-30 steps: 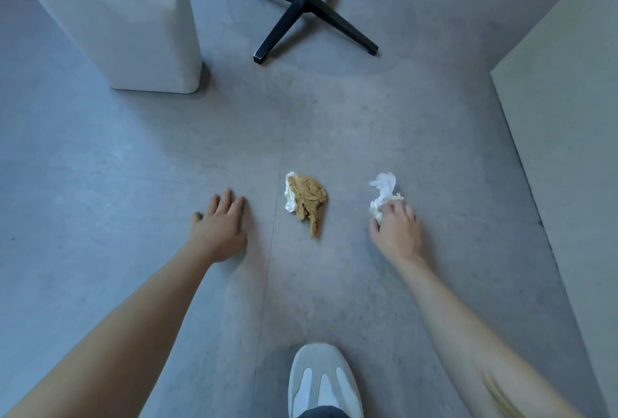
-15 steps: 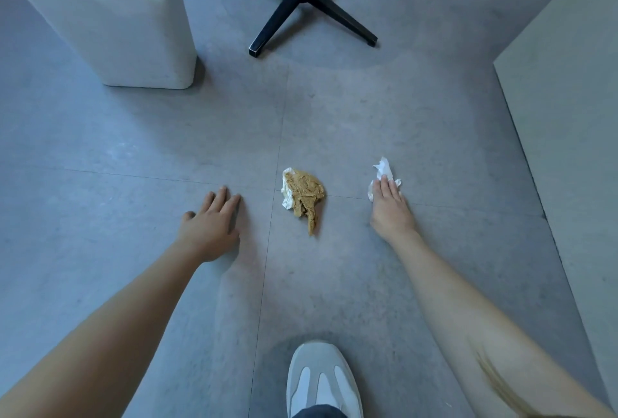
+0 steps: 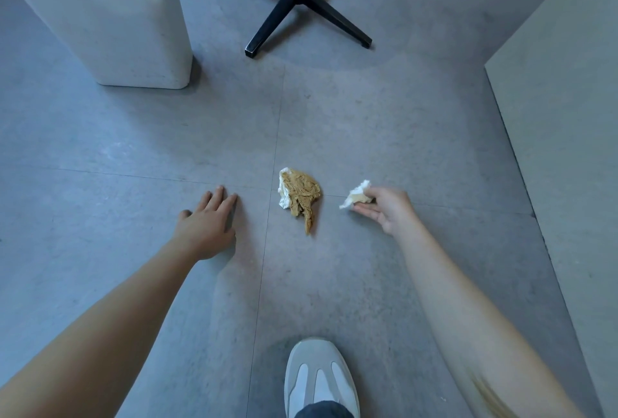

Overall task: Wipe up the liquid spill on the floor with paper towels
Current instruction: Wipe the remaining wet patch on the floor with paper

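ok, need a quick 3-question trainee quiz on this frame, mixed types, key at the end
1. True or false: the left hand rests palm down on the floor, fingers straight, holding nothing.
2. What does the right hand pinch?
A) small paper towel wad
B) a sponge
C) nothing
3. Short answer: what lies on the floor between the two hands?

Key:
1. True.
2. A.
3. The brown-stained paper towel, crumpled, touched by neither hand.
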`<state>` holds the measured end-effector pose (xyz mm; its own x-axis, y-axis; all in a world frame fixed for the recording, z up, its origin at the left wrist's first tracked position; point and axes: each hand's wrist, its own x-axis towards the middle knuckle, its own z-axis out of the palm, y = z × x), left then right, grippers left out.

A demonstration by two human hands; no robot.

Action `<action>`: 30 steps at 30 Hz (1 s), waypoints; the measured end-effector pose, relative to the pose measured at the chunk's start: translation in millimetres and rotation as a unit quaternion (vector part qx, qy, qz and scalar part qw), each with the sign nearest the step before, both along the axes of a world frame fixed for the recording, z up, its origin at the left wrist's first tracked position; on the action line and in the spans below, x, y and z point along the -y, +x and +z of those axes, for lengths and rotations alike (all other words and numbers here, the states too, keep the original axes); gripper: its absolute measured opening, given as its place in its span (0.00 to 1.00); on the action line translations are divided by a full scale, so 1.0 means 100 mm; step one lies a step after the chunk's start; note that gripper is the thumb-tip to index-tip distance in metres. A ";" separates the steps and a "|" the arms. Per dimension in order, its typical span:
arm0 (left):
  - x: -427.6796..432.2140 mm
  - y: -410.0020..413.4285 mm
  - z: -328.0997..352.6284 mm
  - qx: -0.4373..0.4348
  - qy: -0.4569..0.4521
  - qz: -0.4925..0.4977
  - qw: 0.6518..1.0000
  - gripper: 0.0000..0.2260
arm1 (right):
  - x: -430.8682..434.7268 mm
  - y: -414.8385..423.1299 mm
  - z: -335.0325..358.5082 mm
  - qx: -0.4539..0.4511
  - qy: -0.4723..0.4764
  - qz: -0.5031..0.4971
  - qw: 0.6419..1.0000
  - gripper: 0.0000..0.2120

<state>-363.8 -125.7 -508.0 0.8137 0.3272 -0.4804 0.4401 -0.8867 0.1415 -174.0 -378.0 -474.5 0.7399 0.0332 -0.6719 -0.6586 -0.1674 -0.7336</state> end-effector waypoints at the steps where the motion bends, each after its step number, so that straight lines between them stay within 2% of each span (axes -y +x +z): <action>1: -0.01 0.00 0.01 -0.001 0.001 -0.002 1.000 0.29 | 0.07 0.03 -0.02 -0.015 -0.030 -0.007 0.999 0.05; 4: -0.03 0.00 0.01 -0.004 0.002 -0.006 1.000 0.29 | 0.25 0.08 -0.13 0.020 -0.187 0.004 0.982 0.07; 5: -0.03 0.00 0.01 -0.002 0.002 -0.007 1.000 0.29 | 0.28 0.08 -0.14 0.056 -0.281 0.042 0.957 0.07; 6: -0.03 0.00 0.01 0.000 0.002 -0.007 1.000 0.29 | 0.30 0.07 -0.13 0.095 -0.383 0.096 0.914 0.08; 8: -0.02 -0.01 0.00 0.002 0.001 -0.005 1.000 0.29 | 0.28 0.02 -0.09 0.186 -0.493 0.179 0.831 0.10; 11: -0.01 -0.02 0.00 0.005 0.002 -0.001 1.000 0.29 | 0.17 -0.17 -0.15 0.290 -0.509 0.342 0.735 0.12; 13: 0.00 -0.02 0.00 0.007 0.003 -0.001 1.000 0.29 | 0.17 -0.36 -0.37 0.326 -0.477 0.458 0.676 0.19; 15: 0.00 -0.02 0.00 0.007 0.003 0.000 1.000 0.29 | 0.25 -0.48 -0.54 0.336 -0.452 0.489 0.666 0.25; 21: 0.02 -0.01 0.01 0.002 -0.002 0.004 1.000 0.29 | 0.40 -0.34 -0.50 0.291 -0.453 0.514 0.667 0.26; 24: 0.03 -0.02 0.03 -0.008 -0.006 0.003 1.000 0.29 | 0.41 -0.39 -0.53 0.295 -0.447 0.521 0.665 0.30; 28: 0.00 -0.04 0.02 -0.008 -0.003 -0.005 1.000 0.29 | 0.57 -0.57 -0.60 0.369 -0.459 0.484 0.647 0.33; 30: 0.01 -0.05 0.02 -0.006 -0.005 -0.007 1.000 0.29 | 0.66 -0.58 -0.64 0.351 -0.476 0.459 0.663 0.35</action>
<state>-368.4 -126.3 -506.1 0.8127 0.3117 -0.4923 0.4296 -0.8914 0.1447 -231.9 -444.0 -538.8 0.8432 0.4938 -0.2128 0.4889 -0.8688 -0.0785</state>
